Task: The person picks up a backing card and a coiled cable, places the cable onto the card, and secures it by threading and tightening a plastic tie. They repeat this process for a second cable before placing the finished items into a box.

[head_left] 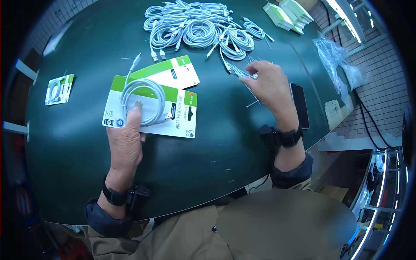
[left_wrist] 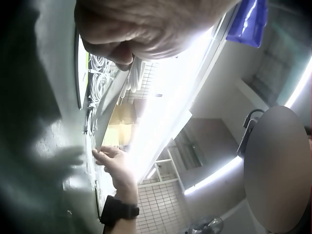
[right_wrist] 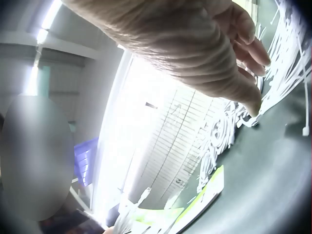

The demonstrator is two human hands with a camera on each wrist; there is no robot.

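My left hand [head_left: 125,145] grips a green-and-white USB cable card [head_left: 184,123], its thumb on top inside a coiled white cable [head_left: 162,102] and its fingers hidden underneath. One plug of that cable sticks up past the card's top edge; the USB-A plug [head_left: 168,116] lies over the printed face. My right hand [head_left: 269,84] hovers at a spread of thin white cable ties [right_wrist: 282,73]. In the right wrist view its thumb and fingers are apart, fingertips right at the ties. Behind the held card lies another green-and-white card [head_left: 162,73].
A large heap of coiled white cables [head_left: 201,32] covers the far side of the green table [head_left: 208,173]. A small carded cable [head_left: 59,89] lies at left. To the right are a phone [head_left: 300,106], a clear plastic bag [head_left: 331,56] and green-and-white packaging [head_left: 288,16].
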